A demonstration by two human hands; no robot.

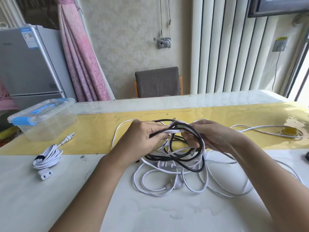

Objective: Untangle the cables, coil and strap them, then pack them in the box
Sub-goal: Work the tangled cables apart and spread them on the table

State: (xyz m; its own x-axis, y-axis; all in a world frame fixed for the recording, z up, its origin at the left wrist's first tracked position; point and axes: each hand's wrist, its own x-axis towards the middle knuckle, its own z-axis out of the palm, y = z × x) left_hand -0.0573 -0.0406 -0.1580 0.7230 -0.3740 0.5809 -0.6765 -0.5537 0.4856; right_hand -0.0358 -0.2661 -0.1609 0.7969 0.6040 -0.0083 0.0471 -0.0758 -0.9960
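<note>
A tangle of white cable (197, 181) and black cable (192, 165) lies on the table in front of me, partly lifted. My left hand (142, 138) grips a bundle of white and black strands at the top of the tangle. My right hand (215, 136) holds loops of the black and white cable from the other side. A coiled white cable (47, 159) with a dark strap lies at the left, its plug ends free. The clear plastic box (45, 119) with blue latches stands closed at the far left.
A yellow runner (100, 131) crosses the white table (50, 198). One white strand runs right to a yellow object (288, 131). A grey chair (158, 82) stands behind the table, a fridge (28, 67) at the left. A dark object (306, 156) peeks in at the right edge.
</note>
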